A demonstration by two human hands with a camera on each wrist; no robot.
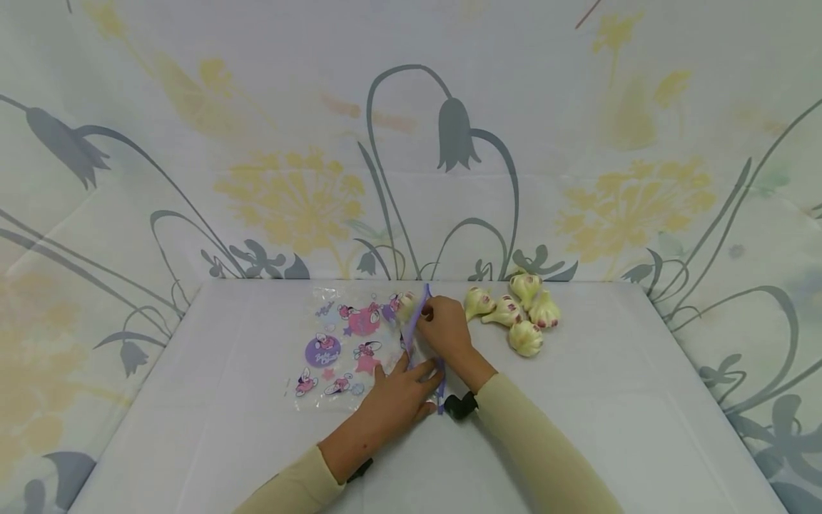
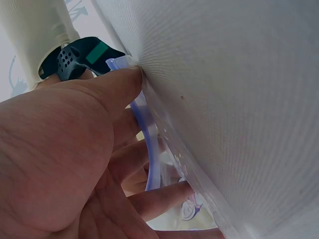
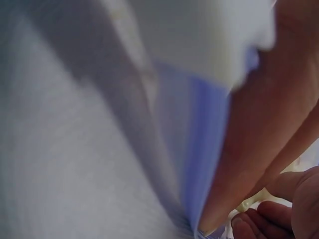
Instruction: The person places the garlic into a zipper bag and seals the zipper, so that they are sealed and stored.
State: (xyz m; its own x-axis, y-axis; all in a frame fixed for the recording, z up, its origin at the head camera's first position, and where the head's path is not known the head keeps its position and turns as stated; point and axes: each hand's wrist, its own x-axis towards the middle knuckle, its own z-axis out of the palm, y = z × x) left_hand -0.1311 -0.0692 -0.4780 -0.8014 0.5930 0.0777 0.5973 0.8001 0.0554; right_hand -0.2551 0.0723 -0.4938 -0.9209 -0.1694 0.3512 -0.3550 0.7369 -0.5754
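Note:
A clear zip bag (image 1: 356,357) with pink and purple cartoon prints lies flat, its purple-edged mouth to the right. One garlic bulb (image 1: 406,307) shows inside, close to the mouth. My right hand (image 1: 446,328) pinches the raised purple edge near its far end; in the right wrist view its fingers (image 3: 261,219) are curled. My left hand (image 1: 398,392) rests on the near part of the mouth, fingers spread. In the left wrist view its thumb (image 2: 119,87) presses by the end of the purple strip (image 2: 149,149), other fingers reaching across behind the strip.
Several garlic bulbs (image 1: 504,312) are grouped right of the bag, beside my right hand. Everything is on a white table (image 1: 244,428), with a flower-printed cloth (image 1: 411,178) standing along its back edge. A dark wrist camera (image 1: 461,407) hangs below my right wrist.

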